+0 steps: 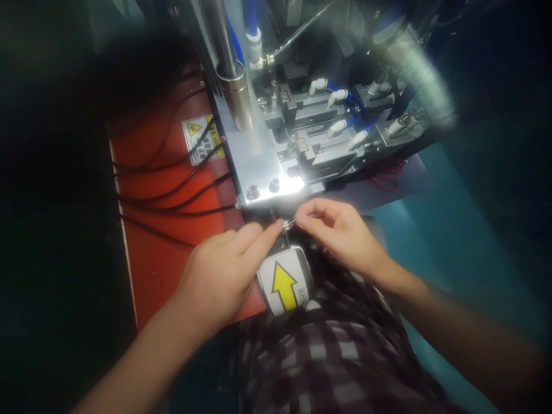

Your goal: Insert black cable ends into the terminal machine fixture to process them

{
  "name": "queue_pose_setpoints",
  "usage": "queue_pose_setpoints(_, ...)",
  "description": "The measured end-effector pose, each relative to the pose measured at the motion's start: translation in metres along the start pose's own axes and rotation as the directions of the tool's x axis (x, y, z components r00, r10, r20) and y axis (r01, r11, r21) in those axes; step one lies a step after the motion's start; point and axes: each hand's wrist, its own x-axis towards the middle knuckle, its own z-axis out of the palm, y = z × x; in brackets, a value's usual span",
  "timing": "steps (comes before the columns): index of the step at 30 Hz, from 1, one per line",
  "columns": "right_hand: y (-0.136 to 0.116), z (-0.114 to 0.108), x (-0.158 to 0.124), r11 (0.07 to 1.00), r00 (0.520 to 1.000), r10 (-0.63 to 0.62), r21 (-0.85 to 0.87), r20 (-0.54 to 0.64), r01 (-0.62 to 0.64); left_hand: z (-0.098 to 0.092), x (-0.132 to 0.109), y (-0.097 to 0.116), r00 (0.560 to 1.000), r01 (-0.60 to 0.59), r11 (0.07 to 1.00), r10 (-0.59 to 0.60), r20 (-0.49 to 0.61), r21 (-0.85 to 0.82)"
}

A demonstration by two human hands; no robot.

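Note:
Just in front of the machine's bright metal block, both my hands meet at a small white piece [287, 225], which looks like a wire connector. My left hand [222, 267] has its fingers curled, and its index fingertip presses at the piece's left side. My right hand [340, 233] comes from the other side, thumb and forefinger pinched on thin wires [292, 225], one of them reddish, that run to the piece. How the piece is supported underneath is hidden by my fingers.
The metal block [263, 167] carries an upright rod [233, 86]. Behind it stand pneumatic slides [319, 146] with white fittings and blue tubes. Black cables [181, 204] cross the red plate [172, 247] on the left. A white cover with a yellow arrow [284, 286] lies below my hands.

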Motion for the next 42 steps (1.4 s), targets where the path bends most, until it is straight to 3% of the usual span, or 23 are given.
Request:
queue_pose_setpoints(14, 0.007, 0.002, -0.002, 0.986, 0.988, -0.144, -0.091, -0.064, 0.138, -0.001, 0.0, 0.0, 1.0, 0.006, 1.0, -0.006, 0.006, -0.025)
queue_pose_setpoints(26, 0.008, 0.007, -0.002, 0.996, 0.996, -0.086, -0.006, -0.036, 0.085, 0.001, 0.0, -0.001, 1.0, 0.008, 1.0, -0.007, 0.008, -0.023)
queue_pose_setpoints(42, 0.012, 0.007, -0.003, 0.993, 0.992, -0.115, -0.017, -0.044, 0.114, 0.001, 0.0, -0.001, 1.0, 0.001, 1.0, -0.001, 0.006, -0.017)
